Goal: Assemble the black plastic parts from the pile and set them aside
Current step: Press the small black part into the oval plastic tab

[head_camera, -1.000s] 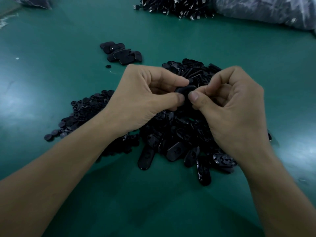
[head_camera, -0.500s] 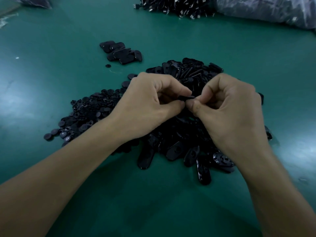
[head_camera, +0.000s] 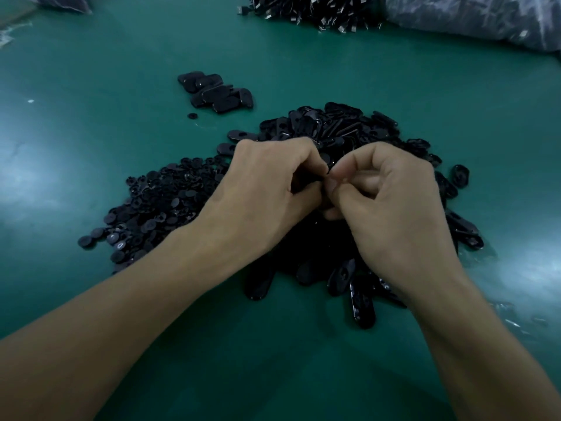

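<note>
The bare green table [head_camera: 273, 369] lies nearest and is crossed by both forearms. Above the near half of the pile, the left hand [head_camera: 264, 192] and the right hand [head_camera: 394, 208] are brought together tip to tip. The fingers [head_camera: 355, 164] of both hands are curled and pinched on a small black part [head_camera: 325, 173], which is held just above the pile of oblong black parts [head_camera: 340, 129].

The step in hand is judged to be the joining of two pieces. A firm, aligned squeeze is probably called for next. One hand then has to be released so that the finished piece can be carried to the set-aside group [head_camera: 217, 92], which lies beyond the pile to the left and apart from it. Few pieces are set aside, so the task is judged to be at an early stage.

A heap of small round parts [head_camera: 158, 205] adjoins the oblong pile on its left. A single round piece [head_camera: 191, 116] lies just beside the set-aside group.

The held part is almost wholly covered by the fingertips. Its shape, and whether one piece or two are gripped, cannot be made out. The near side of the pile is shadowed and partly covered by the hands. At the far edge, a heap of dark parts with pale ends [head_camera: 312, 10] and a plastic bag [head_camera: 473, 22] are cut off by the frame.
</note>
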Tool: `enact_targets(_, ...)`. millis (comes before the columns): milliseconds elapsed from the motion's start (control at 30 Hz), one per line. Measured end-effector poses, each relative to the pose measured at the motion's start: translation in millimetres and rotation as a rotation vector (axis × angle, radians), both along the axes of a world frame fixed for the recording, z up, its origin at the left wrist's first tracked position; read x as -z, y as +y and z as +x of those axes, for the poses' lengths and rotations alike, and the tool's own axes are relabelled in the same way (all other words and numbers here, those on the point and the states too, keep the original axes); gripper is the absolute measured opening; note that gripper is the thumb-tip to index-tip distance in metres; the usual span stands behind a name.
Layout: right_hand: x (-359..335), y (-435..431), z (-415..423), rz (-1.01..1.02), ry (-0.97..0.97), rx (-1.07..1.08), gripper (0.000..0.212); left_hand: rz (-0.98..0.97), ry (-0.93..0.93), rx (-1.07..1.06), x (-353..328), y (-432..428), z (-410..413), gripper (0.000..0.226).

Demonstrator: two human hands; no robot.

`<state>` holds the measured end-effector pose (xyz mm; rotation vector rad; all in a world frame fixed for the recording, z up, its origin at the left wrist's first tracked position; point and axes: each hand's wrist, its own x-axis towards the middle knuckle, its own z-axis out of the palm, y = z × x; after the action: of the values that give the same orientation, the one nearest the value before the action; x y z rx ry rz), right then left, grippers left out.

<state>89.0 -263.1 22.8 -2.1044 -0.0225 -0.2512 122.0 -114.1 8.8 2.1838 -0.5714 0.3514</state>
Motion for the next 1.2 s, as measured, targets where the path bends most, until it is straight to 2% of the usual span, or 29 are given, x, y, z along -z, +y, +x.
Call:
enact_targets(133,-0.5,-1.2,0.2,0.007,0.005,-0.043,0.021,0.008,0.000,-0.008,0.9,2.2,2.9,0.011)
enact_targets(300,4.3,3.2,-0.4,-0.064,-0.106,-0.007,0.021,-0.054,0.087,-0.006,2.3,4.7,6.0,0.017)
enact_targets(367,5.4,2.4,0.3,-0.072,-0.158,0.020,0.020,-0.126,0.127,0.007,1.2,4.1,7.3,0.019)
enact_targets(467,4.4,-3.8,3.4,-0.122,-0.224,0.021,0.019,-0.305,0.289,0.061,-2.3,5.5,11.5,0.018)
enact_targets(567,4.6,-14.1,7.2,-0.197,-0.204,-0.018,0.020,-0.478,0.446,0.128,-5.8,8.7,14.0,0.018)
enact_targets(700,-0.2,-21.8,10.8,0.133,-0.038,-0.168,0.016,-0.573,0.565,0.205,-7.2,12.0,16.6,0.017)
enact_targets(767,-1.8,-23.2,10.5,0.213,-0.017,-0.196,0.015,-0.599,0.595,0.241,-7.7,13.9,17.8,0.012)
enact_targets(933,-2.6,-22.1,9.8,0.235,-0.055,-0.158,0.007,-0.581,0.596,0.317,-7.6,15.8,17.1,0.017)
enact_targets(1200,-4.2,-24.0,8.7,0.209,-0.063,-0.162,0.012,-0.525,0.585,0.305,-9.6,15.2,15.4,0.021)
